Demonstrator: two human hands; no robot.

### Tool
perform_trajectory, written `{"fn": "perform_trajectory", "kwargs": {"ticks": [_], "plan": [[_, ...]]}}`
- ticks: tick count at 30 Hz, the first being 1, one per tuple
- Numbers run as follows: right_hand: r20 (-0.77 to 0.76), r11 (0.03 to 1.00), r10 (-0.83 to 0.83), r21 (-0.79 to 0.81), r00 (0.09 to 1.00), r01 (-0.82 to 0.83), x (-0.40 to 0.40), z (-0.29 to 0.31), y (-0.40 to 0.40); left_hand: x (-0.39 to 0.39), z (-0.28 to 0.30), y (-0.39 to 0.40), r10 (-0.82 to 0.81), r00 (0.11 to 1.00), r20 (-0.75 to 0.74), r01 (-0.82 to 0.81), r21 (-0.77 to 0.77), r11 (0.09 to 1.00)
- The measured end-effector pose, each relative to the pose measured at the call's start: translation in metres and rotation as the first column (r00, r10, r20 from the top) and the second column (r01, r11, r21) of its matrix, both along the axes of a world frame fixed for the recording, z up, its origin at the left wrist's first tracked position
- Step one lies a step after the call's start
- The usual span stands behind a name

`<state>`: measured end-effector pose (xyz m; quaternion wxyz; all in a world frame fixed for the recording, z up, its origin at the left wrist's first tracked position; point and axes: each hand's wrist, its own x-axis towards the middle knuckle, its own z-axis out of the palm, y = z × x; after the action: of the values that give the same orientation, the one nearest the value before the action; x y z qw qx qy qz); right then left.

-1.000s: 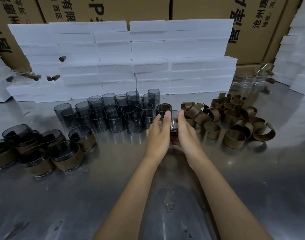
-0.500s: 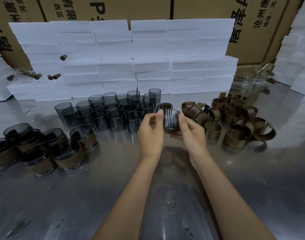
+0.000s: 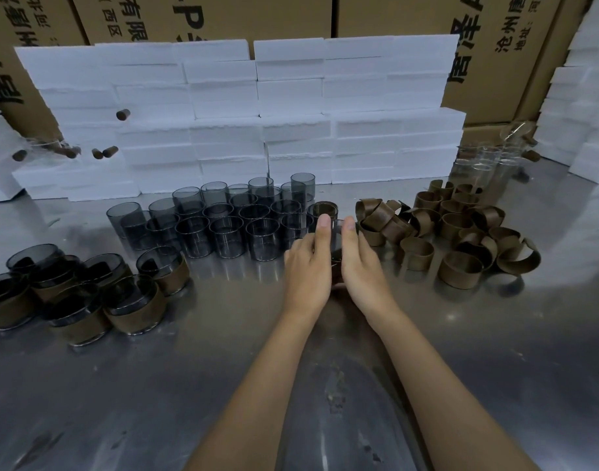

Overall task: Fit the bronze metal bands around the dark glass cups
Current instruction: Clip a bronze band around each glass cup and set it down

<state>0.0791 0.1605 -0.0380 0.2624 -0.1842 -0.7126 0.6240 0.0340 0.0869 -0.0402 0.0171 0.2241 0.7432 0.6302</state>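
Held cup: a dark glass cup point(image 3: 336, 244) sits at frame centre, low over the worktop point(image 3: 155, 385), mostly hidden between the palms; whether a band is on it cannot be told.
Hands: the left hand point(image 3: 306, 266) and right hand point(image 3: 362, 266) press in from either side, fingers curled round the cup, thumbs pointing up.
Bare cups point(image 3: 223, 222): a cluster of smoky grey cups stands upright just left of the hands, toward the back.
Bronze bands point(image 3: 461, 232): loose open rings heaped right of the hands, some upright, some tipped.
Finished cups point(image 3: 87, 294): banded cups grouped at the left edge.
Behind: white foam blocks point(image 3: 257, 113) stacked like a wall; clear glasses point(image 3: 488, 158) at upper right.
Writing: cardboard boxes point(image 3: 393, 15) across the top carry black Chinese characters, partly cropped, including "沧州" and "西区".
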Motion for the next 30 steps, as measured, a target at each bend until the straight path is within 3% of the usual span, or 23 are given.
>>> {"fn": "perform_trajectory", "kwargs": {"ticks": [4, 7, 9, 12, 15, 22, 30], "plan": [[-0.082, 0.994, -0.106, -0.048, 0.991, 0.102, 0.001, 0.0, 0.004, -0.006, -0.002, 0.0, 0.045, 0.999, 0.012, -0.046, 0.096, 0.994], [-0.105, 0.995, -0.062, -0.085, 0.992, 0.053, 0.001, -0.002, 0.005, -0.008, -0.001, -0.002, 0.038, 0.997, 0.066, -0.048, 0.152, 0.987], [-0.146, 0.977, -0.01, -0.211, 0.989, -0.021, 0.001, -0.002, 0.007, -0.008, 0.003, -0.004, -0.026, 0.989, 0.147, -0.006, 0.216, 0.976], [-0.208, 0.845, 0.029, -0.517, 0.978, -0.135, 0.001, 0.001, 0.012, -0.008, 0.005, -0.005, -0.09, 0.983, 0.158, 0.047, 0.256, 0.966], [-0.257, 0.706, 0.087, -0.666, 0.962, -0.242, 0.004, 0.003, 0.016, -0.005, 0.005, -0.005, -0.154, 0.98, 0.126, 0.114, 0.284, 0.952], [-0.314, 0.636, 0.102, -0.709, 0.944, -0.305, 0.005, 0.003, 0.021, -0.004, 0.003, -0.005, -0.192, 0.978, 0.076, 0.168, 0.25, 0.954], [-0.26, 0.727, 0.228, -0.596, 0.938, -0.342, 0.005, 0.0, 0.016, -0.011, 0.006, -0.01, -0.069, 0.971, 0.228, -0.023, 0.381, 0.924]]}}
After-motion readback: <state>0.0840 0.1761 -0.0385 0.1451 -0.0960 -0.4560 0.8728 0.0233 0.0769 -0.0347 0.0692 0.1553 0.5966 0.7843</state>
